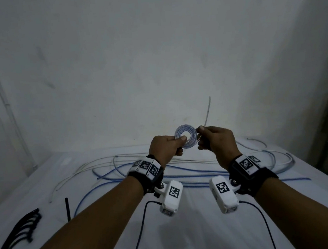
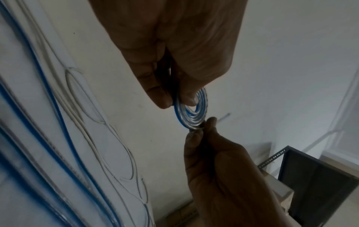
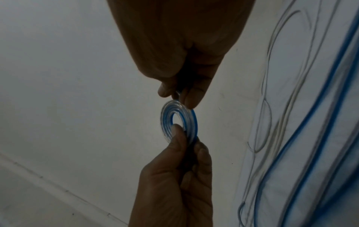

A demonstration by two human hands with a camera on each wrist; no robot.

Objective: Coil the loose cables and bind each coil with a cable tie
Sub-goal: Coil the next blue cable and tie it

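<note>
Holding flat coil (image 1: 186, 136) midair above worktop (image 1: 188, 231): left hand (image 1: 166, 147) pinches rim, right hand (image 1: 215, 141) pinches free tail (image 1: 207, 110) just beside coil's right edge, tail pointing upward; ties (image 1: 19, 228) lie nearer left arm.

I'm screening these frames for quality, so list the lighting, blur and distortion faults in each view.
Head view: dim and bluish, wide-angle bending at the edges, the coil reasonably sharp. Left wrist view: loose cables smeared, left hand dark. Right wrist view: darkest, right hand nearly a silhouette, cables on the table blurred.
</note>
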